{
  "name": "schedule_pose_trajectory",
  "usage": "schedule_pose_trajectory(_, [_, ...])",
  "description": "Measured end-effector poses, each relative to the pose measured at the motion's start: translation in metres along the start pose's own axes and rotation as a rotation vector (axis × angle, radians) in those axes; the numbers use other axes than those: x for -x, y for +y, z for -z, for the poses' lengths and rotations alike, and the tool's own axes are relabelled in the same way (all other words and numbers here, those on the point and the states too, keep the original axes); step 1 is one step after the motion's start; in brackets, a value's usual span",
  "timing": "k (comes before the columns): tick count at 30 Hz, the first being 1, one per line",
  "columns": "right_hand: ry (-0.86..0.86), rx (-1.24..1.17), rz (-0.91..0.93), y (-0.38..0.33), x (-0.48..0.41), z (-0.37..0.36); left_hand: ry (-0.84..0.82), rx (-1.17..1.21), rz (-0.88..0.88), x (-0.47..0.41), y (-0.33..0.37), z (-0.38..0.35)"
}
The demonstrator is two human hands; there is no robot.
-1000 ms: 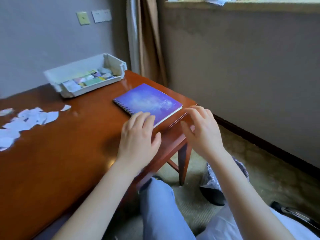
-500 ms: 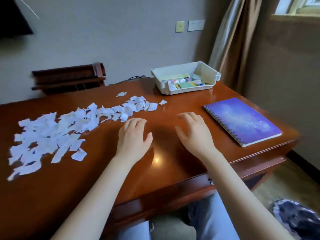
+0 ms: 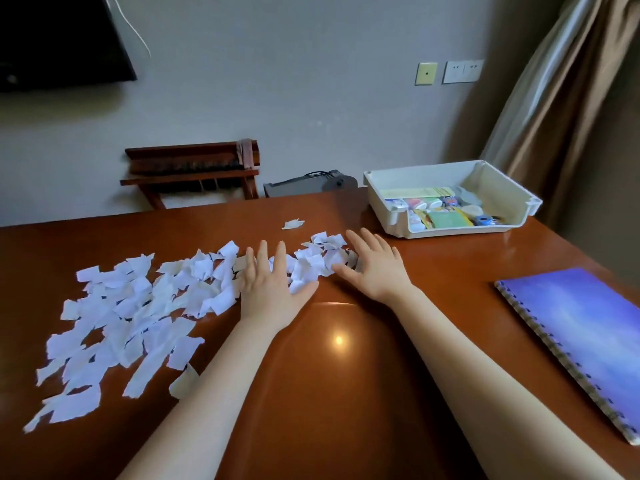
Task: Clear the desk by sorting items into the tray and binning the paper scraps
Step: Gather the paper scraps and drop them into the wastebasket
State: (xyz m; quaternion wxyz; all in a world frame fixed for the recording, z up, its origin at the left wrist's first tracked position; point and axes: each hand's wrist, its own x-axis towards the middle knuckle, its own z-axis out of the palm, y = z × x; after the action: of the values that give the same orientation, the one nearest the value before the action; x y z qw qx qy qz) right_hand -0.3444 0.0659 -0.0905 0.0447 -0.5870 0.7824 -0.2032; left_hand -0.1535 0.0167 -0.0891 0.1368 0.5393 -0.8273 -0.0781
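- The brown desk (image 3: 346, 393) fills the lower frame, glossy, with a light glare at centre.
- A tan curtain (image 3: 561, 98) hangs at upper right; a dark screen (image 3: 59, 39) sits upper left.
- White torn paper scraps (image 3: 138, 306) spread from lower left to centre.
- A purple spiral notebook (image 3: 585, 337) lies at right.
- A white tray (image 3: 512, 188), upper right, holds small colourful packets.
- The left hand (image 3: 270, 289) lies flat on the scraps, fingers spread.
- The right hand (image 3: 377, 271), fingers straight, touches their right end.
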Motion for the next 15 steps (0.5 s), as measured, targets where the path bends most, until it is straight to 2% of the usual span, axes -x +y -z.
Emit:
schedule_pose_trajectory(4, [-0.130, -0.033, 0.095, -0.007, -0.033, -0.006, -0.044, -0.013, -0.033, -0.017, -0.008, -0.003])
schedule_pose_trajectory(7, [-0.184, 0.055, 0.187, -0.010, -0.046, -0.011, -0.020, -0.023, -0.086, -0.019, -0.011, -0.006])
schedule_pose_trajectory(10, [-0.128, 0.101, 0.287, -0.011, -0.044, -0.015, 0.028, -0.018, -0.141, -0.019, -0.012, -0.008])
schedule_pose_trajectory(15, [0.043, 0.093, 0.334, -0.013, -0.034, -0.014, 0.143, -0.006, -0.226, -0.018, -0.012, -0.009])
